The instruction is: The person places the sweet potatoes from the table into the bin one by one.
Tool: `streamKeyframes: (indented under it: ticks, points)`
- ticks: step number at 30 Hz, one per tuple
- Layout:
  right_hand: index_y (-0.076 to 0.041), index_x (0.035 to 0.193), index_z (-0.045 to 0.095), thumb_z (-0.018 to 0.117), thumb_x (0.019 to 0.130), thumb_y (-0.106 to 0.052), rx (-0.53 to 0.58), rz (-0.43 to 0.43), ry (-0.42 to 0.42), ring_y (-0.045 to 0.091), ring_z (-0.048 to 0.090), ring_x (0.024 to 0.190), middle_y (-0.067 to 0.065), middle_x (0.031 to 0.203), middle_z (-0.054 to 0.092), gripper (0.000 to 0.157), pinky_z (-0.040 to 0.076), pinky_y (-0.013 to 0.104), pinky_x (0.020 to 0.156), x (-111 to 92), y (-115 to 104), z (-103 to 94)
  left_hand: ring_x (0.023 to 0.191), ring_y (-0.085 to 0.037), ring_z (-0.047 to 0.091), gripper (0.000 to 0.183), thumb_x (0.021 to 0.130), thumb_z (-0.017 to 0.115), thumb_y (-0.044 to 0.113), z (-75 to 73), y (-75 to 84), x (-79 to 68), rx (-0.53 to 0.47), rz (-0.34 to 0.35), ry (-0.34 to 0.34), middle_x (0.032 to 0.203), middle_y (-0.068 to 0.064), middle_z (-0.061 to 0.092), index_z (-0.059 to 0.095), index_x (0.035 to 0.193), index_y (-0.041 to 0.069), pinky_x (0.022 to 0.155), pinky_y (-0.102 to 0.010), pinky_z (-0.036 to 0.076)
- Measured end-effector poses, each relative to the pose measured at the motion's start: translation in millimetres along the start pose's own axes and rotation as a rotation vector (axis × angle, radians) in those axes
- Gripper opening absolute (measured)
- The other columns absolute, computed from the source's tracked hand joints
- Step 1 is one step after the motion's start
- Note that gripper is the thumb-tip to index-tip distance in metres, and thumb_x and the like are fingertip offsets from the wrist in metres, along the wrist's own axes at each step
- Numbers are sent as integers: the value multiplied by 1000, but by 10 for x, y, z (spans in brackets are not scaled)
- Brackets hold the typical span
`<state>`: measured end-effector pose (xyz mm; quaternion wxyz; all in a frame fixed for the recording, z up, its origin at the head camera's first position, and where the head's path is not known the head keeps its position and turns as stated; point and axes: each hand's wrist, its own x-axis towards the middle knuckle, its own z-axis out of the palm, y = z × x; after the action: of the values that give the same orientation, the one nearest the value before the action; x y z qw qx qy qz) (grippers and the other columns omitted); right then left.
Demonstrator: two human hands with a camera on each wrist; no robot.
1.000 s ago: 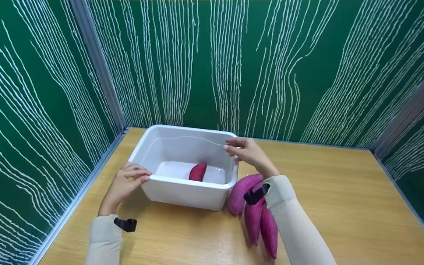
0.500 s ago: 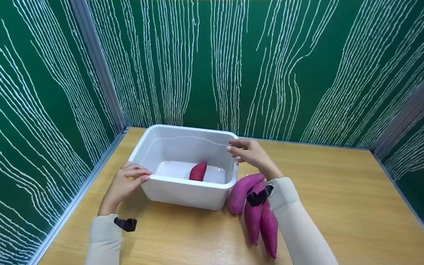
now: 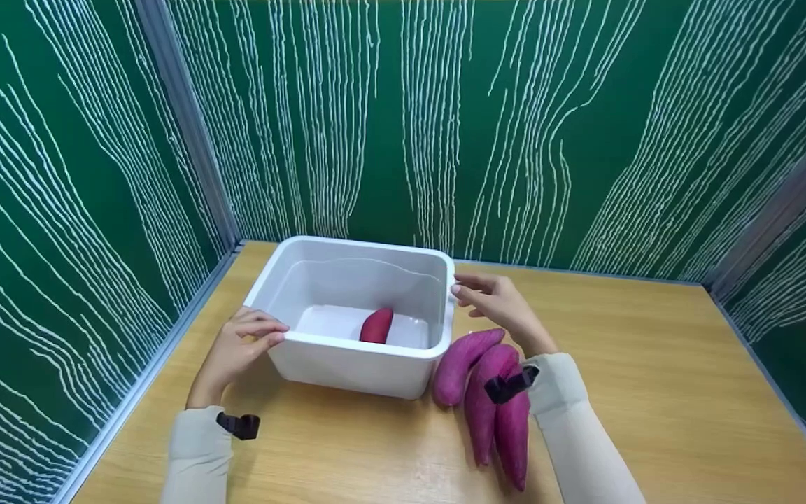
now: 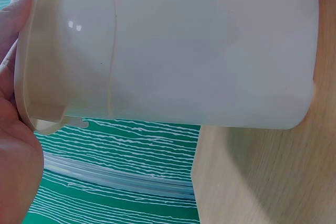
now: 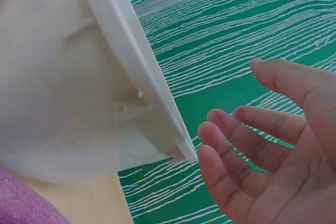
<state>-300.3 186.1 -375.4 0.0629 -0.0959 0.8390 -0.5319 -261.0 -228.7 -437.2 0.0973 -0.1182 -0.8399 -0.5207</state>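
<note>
A white plastic bin (image 3: 354, 367) stands on the table, and a dark red sweet potato (image 3: 376, 327) lies on its floor. At the bin's near left corner my left hand (image 3: 241, 350) grips the rim, fingers over the edge and thumb below. The left wrist view shows that hand (image 4: 16, 114) along the rim beside the bin's outer wall (image 4: 210, 51). My right hand (image 3: 499, 306) is just outside the right rim, fingertips close to it. In the right wrist view its fingers (image 5: 247, 145) are loosely bent and hold nothing.
Three purple sweet potatoes, a left one (image 3: 459, 367), a middle one (image 3: 480, 413) and a right one (image 3: 513, 437), lie against each other right of the bin. The wooden table (image 3: 655, 378) is bounded by green walls (image 3: 515, 140) with white wavy lines.
My right hand has drawn back from over the bin's far right corner to outside the right rim. The left hand and the bin have stayed in place.
</note>
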Motion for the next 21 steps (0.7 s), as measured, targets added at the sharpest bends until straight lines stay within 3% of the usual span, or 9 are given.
streamKeyframes:
  ticks: [7, 12, 21]
  points:
    - [-3, 137, 51, 61, 94, -35, 26, 23, 47, 30, 61, 107, 19, 129, 59, 54, 54, 36, 84, -159, 138, -49, 115, -23, 45, 21, 83, 75, 21, 1, -4, 2, 7, 2, 2, 109, -12, 66, 76, 99, 7, 110, -59, 29]
    - [-3, 138, 50, 62, 94, -37, 64, 55, 69, 31, 60, 110, 20, 131, 58, 57, 54, 32, 82, -270, 271, -83, 108, -21, 48, 19, 83, 75, 20, 8, -5, 13, 12, 19, 4, 107, -9, 66, 76, 98, 9, 104, -54, 38]
    - [1, 139, 46, 61, 95, -34, 120, 91, 78, 14, 63, 96, 23, 133, 55, 58, 53, 27, 82, -447, 510, -104, 100, -13, 49, 14, 81, 76, 16, 2, -21, 15, 45, 42, 16, 101, -6, 67, 77, 94, 11, 93, -39, 42]
